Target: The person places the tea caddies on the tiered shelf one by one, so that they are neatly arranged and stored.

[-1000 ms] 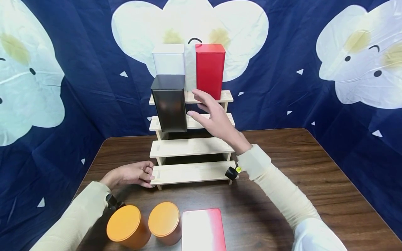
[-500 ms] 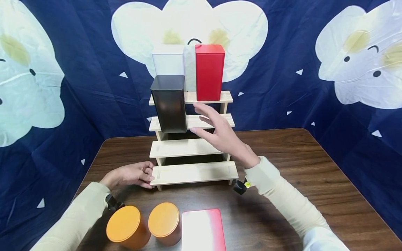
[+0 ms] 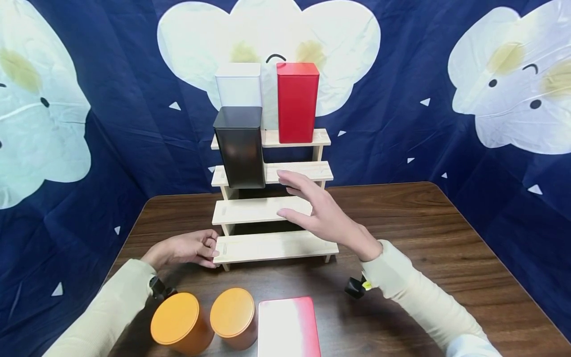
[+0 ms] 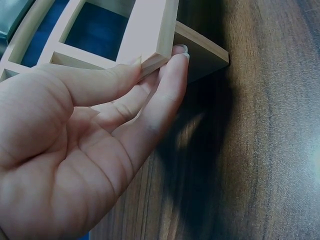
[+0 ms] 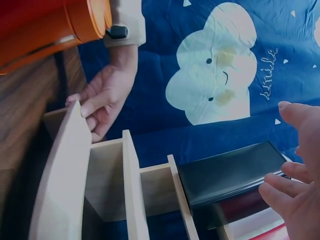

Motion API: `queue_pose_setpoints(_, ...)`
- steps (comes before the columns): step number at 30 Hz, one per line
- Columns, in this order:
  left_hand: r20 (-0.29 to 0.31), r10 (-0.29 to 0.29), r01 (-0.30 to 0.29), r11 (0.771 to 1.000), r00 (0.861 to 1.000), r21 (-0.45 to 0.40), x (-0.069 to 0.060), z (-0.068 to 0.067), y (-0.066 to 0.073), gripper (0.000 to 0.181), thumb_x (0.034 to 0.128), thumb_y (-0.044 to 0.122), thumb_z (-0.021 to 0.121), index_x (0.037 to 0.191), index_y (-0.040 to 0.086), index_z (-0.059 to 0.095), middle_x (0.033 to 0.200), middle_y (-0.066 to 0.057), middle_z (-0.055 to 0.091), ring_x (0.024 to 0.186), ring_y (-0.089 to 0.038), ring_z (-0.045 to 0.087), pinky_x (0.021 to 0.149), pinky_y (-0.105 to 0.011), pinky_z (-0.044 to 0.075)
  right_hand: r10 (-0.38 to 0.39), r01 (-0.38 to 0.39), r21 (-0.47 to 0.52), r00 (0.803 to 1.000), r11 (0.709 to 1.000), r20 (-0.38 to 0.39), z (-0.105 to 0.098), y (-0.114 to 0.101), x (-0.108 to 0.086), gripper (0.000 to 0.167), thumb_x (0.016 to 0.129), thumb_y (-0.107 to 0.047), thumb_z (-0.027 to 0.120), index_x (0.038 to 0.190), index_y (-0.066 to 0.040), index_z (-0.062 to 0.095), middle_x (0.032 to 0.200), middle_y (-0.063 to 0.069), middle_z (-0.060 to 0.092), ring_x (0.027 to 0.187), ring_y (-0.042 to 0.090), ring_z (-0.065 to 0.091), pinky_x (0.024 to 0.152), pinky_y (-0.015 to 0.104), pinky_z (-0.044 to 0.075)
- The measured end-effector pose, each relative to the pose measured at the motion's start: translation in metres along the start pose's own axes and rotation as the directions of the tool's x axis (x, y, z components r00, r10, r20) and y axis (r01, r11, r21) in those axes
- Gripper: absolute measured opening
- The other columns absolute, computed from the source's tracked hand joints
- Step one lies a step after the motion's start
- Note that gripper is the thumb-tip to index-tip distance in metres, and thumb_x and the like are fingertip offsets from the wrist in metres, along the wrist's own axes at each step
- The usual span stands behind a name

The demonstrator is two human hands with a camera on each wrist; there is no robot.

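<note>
A tiered wooden rack [image 3: 272, 248] stands on the table. At its lowest step, my left hand [image 3: 189, 248] pinches the left end of the board; in the left wrist view the thumb lies on top and the fingers curl underneath. My right hand [image 3: 318, 208] hovers in front of the right half of the rack, fingers extended, thumb apart, holding nothing. A tall black tin [image 3: 241, 148] stands on the left of the second step from the top. Behind it on the top step is a white tin [image 3: 239, 84], and to the right a red tin [image 3: 297, 101].
Two round orange tins [image 3: 176, 317] stand on the table near the front, close to my left forearm. Beside them is a pinkish-red box with a glare-whitened top [image 3: 287, 327]. A dark blue cloth [image 3: 379, 158] with white clouds hangs behind and at both sides.
My right hand has moved down and to the right, from beside the black and red tins to in front of the lower steps. My left hand and the tins stay put.
</note>
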State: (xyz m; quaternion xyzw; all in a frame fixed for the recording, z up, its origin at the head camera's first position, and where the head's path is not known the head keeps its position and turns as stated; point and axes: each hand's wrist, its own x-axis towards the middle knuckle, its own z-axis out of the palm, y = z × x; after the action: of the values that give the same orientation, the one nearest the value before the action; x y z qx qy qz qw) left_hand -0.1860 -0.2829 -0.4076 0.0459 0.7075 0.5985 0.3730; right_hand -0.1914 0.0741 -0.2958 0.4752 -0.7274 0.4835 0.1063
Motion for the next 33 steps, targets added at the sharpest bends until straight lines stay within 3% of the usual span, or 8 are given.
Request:
queue_pose_setpoints(13, 0.002, 0.007, -0.007, 1.0, 1.0, 0.005, 0.001, 0.001, 0.0, 0.037, 0.0907, -0.004, 0.056, 0.118, -0.005, 0.031, 0.099, -0.011, 0.052, 0.092, -0.023, 0.062, 0.087, -0.044, 0.056, 0.041, -0.046, 0.067, 0.997, 0.997, 0.068, 0.009, -0.006, -0.032, 0.07, 0.082, -0.002, 0.073, 0.142, 0.001, 0.037, 0.145, 0.011, 0.042, 0.129, 0.025, 0.047, 0.108, 0.036, 0.042)
queue_pose_setpoints(22, -0.003, 0.007, -0.007, 1.0, 1.0, 0.0, 0.001, -0.001, -0.001, 0.037, 0.0908, -0.005, 0.056, 0.118, -0.004, 0.031, 0.098, -0.01, 0.051, 0.091, -0.023, 0.062, 0.087, -0.045, 0.056, 0.016, -0.023, 0.045, 0.991, 0.999, 0.131, 0.018, -0.013, -0.057, 0.065, 0.086, -0.011, 0.071, 0.143, -0.007, 0.038, 0.144, 0.008, 0.044, 0.129, 0.023, 0.048, 0.107, 0.032, 0.043)
queue_pose_setpoints(28, -0.012, 0.007, -0.007, 1.0, 1.0, 0.001, 0.0, 0.0, 0.0, 0.036, 0.0908, -0.005, 0.055, 0.118, -0.004, 0.031, 0.097, -0.01, 0.05, 0.091, -0.024, 0.062, 0.087, -0.046, 0.056, 0.075, -0.081, 0.027, 0.982, 0.996, 0.174, 0.018, -0.021, -0.071, 0.066, 0.088, -0.021, 0.07, 0.144, -0.013, 0.038, 0.145, 0.003, 0.043, 0.13, 0.017, 0.047, 0.106, 0.029, 0.043)
queue_pose_setpoints(33, -0.009, 0.004, -0.004, 1.0, 1.0, -0.006, -0.001, 0.001, 0.0, 0.038, 0.0907, -0.005, 0.056, 0.119, -0.005, 0.03, 0.098, -0.011, 0.051, 0.091, -0.023, 0.062, 0.087, -0.046, 0.056, 0.095, -0.101, 0.022, 0.975, 0.995, 0.203, 0.018, -0.028, -0.082, 0.064, 0.089, -0.021, 0.069, 0.144, -0.012, 0.038, 0.143, 0.002, 0.045, 0.128, 0.017, 0.048, 0.107, 0.029, 0.043)
